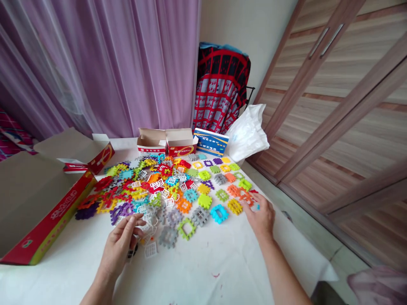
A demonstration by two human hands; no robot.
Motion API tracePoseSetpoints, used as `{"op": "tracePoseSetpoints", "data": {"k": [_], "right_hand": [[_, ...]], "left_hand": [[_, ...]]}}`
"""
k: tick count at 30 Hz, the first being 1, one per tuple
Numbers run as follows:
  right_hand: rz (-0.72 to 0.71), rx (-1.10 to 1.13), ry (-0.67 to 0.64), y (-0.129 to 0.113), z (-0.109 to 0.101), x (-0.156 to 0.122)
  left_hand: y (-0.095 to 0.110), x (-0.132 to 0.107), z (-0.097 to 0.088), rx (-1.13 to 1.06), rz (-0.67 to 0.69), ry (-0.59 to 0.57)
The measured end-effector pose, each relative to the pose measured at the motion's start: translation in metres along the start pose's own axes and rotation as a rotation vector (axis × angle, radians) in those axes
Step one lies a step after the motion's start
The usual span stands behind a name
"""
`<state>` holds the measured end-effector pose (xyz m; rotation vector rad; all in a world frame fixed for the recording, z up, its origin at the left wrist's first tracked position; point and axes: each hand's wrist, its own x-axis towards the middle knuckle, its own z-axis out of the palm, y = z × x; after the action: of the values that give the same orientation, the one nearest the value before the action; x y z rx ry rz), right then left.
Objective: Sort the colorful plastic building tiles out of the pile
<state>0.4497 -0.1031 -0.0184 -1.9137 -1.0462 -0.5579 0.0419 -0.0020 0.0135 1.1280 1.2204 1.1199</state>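
Observation:
A wide pile of colourful square interlocking plastic tiles [165, 186] is spread over a white table [197, 271]. My left hand [122, 243] rests at the pile's near edge, fingers curled among white lattice pieces [149, 228]; whether it grips one is unclear. My right hand [260, 216] reaches to the pile's right edge, fingers pinched beside an orange tile [246, 198] and a small blue bit [258, 207]. A cyan frame tile [219, 214] and a green frame tile [187, 228] lie between my hands.
A large open red cardboard box [34, 207] stands at the left, with another open box [79, 152] behind it. Small open cartons [165, 142], a blue box [211, 142] and a white plastic bag [248, 133] line the far edge. Purple curtains hang behind; wooden doors stand to the right.

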Motion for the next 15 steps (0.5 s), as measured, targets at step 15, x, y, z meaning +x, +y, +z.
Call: {"op": "tracePoseSetpoints", "data": {"k": [15], "right_hand": [[0.101,-0.284,-0.157,0.049,-0.001,-0.003]], "left_hand": [[0.004,0.002,-0.001,0.025,-0.024,0.134]]}}
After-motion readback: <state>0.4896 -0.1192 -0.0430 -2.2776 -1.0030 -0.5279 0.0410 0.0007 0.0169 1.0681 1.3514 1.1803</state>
